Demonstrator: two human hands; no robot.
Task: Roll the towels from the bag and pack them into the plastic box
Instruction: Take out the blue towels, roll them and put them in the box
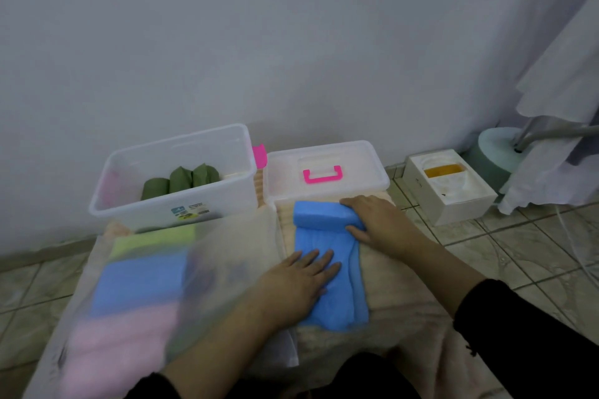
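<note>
Blue terry cloth is what we are working on: a blue towel point(327, 256) is lying in a long folded strip on the beige mat point(405, 308) in front of us, its far end already turned over into a thick fold. We are pressing our left hand point(303, 275) flat on the strip's middle, fingers straight and spread, while our right hand point(372, 220) is curling its fingers and thumb round the right end of that fold. We are judging this to be the start of the roll. Next we are needing to turn the fold towards us, tight and even, sliding the flat hand back. Three green rolls point(180, 181) are sitting in the clear box point(136, 204) to the left; more towels are waiting in the bag point(227, 243).
</note>
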